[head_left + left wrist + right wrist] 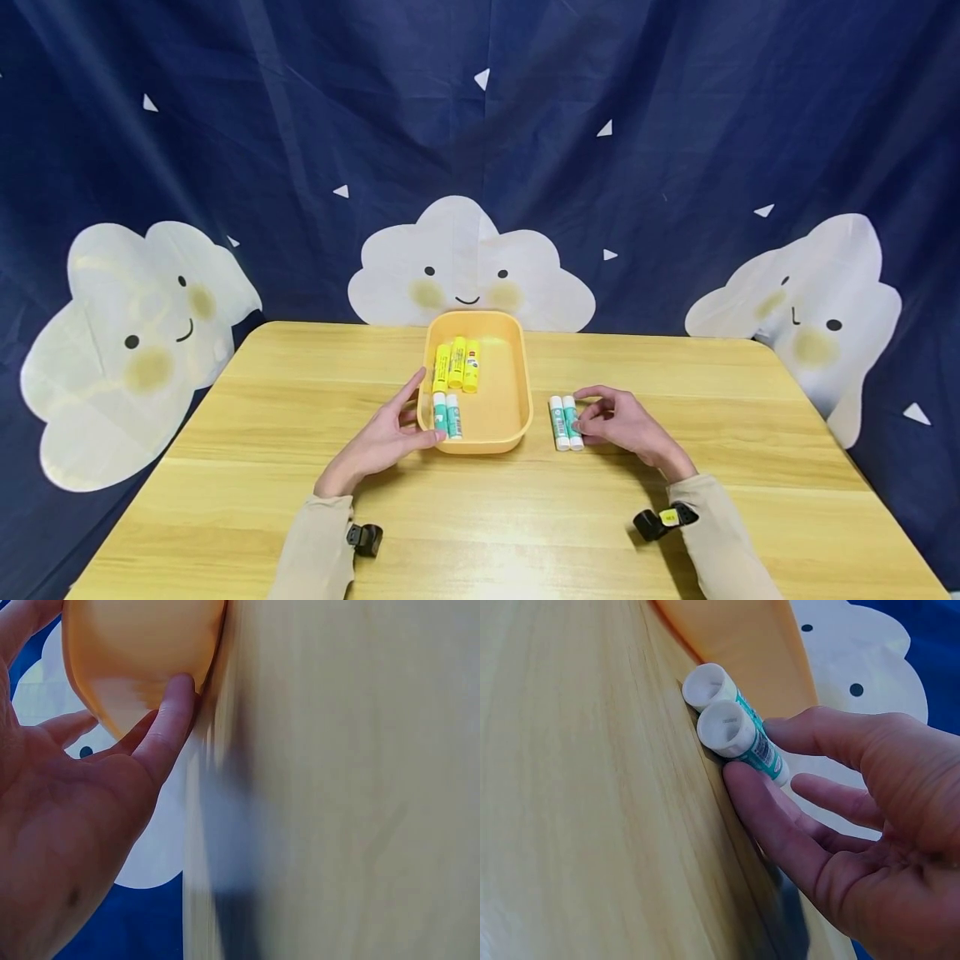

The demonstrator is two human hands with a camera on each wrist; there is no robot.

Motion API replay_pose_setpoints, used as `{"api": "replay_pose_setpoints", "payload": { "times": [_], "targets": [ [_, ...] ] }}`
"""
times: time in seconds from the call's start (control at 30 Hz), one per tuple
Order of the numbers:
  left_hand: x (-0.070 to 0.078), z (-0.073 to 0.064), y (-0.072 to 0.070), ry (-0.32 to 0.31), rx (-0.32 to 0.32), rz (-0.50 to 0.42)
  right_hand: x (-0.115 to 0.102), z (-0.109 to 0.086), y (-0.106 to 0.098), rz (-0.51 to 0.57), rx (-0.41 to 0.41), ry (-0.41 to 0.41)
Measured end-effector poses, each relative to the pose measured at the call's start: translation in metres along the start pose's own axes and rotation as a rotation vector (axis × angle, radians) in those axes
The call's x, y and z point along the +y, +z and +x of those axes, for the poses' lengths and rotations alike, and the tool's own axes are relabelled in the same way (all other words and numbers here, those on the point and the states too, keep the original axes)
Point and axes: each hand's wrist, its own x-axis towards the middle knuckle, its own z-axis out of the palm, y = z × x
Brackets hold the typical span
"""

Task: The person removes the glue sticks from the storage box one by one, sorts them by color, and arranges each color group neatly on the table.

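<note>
A yellow-orange plastic tray [498, 446] stands on the table, holding three yellow glue sticks [471, 367] and two green-and-white glue sticks [454, 417] along its left side. My left hand [386, 437] touches the tray's left side and front left corner, fingers spread and mostly straight. To the right of the tray, two more green-and-white glue sticks lie side by side on the table. My right hand [626, 425] pinches the right one of this pair [761, 754] between thumb and fingers; the left one [707, 686] lies against it.
The wooden table [480, 525] reaches back to a dark blue curtain [660, 167] printed with white clouds. Behind the tray is the middle cloud [472, 258]. Black cameras [365, 540] are strapped to both wrists.
</note>
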Motion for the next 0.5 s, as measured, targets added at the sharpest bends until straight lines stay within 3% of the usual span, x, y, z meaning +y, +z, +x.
{"api": "replay_pose_setpoints", "payload": {
  "times": [0.5],
  "targets": [
    [0.0012,-0.0004,0.0002,-0.004,0.016,0.02,-0.0034,-0.0038,-0.0033,0.065,0.062,-0.018]
  ]
}}
